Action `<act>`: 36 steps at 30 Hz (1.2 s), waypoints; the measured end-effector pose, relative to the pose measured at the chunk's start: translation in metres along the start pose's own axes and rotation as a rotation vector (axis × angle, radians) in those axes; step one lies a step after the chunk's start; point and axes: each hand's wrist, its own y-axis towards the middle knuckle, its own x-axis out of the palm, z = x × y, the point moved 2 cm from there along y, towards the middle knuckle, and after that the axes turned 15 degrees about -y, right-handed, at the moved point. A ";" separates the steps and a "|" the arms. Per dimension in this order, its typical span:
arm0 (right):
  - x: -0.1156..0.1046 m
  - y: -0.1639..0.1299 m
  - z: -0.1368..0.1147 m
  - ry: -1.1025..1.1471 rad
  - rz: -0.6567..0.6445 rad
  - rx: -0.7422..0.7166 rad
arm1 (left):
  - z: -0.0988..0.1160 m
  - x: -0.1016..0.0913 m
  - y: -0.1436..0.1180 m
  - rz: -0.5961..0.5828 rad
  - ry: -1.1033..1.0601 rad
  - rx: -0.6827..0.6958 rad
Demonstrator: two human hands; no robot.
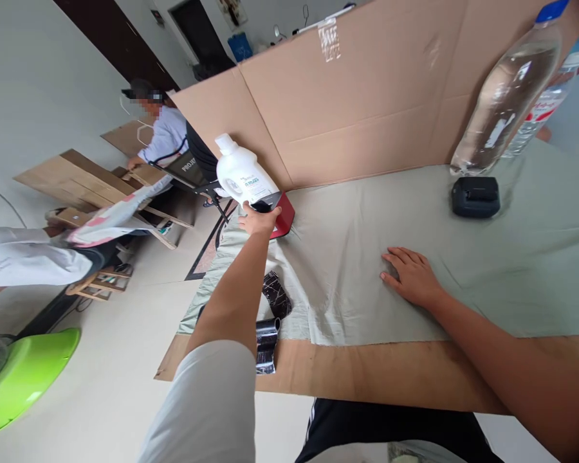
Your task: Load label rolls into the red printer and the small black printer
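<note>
My left hand (257, 221) reaches to the far left corner of the table and closes on a small black object (262, 206) lying on a red box (284, 217). Right behind it stands a white plastic jug (241, 171). My right hand (412, 276) rests flat, fingers spread, on the pale green cloth (367, 244) that covers the table; it holds nothing. A crumpled black bag (276, 294) and a black roll (267, 343) lie at the near left edge, under my left forearm.
A cardboard wall (367, 96) stands along the far side. A clear water bottle (506, 96) and a black box (475, 196) sit at the far right. A seated person (166, 132) works at the left, and a green basin (19, 379) lies on the floor.
</note>
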 end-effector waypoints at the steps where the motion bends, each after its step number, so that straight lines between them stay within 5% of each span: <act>1: -0.001 0.000 0.000 0.013 0.003 -0.002 | 0.006 -0.002 -0.012 -0.017 -0.020 0.029; 7: -0.005 0.001 0.000 0.061 -0.017 -0.021 | 0.034 -0.009 -0.120 -0.181 -0.210 0.265; 12: -0.009 -0.001 0.002 0.076 -0.030 -0.056 | 0.036 -0.004 -0.210 -0.324 -0.348 0.284; 21: -0.006 0.001 0.016 0.326 0.122 0.068 | 0.001 0.016 -0.293 -0.322 -0.407 0.306; 25: -0.006 0.002 0.016 0.349 0.079 0.035 | -0.028 0.012 -0.304 -0.454 -0.438 0.351; 28: -0.015 -0.001 0.015 0.420 0.124 0.067 | -0.039 0.005 -0.288 -0.467 -0.609 0.385; 32: -0.042 -0.012 0.002 0.499 0.360 0.032 | -0.035 0.008 -0.243 -0.552 -0.801 0.224; 36: -0.060 -0.023 -0.022 0.376 0.348 -0.161 | -0.030 0.026 -0.212 -0.781 -0.991 0.043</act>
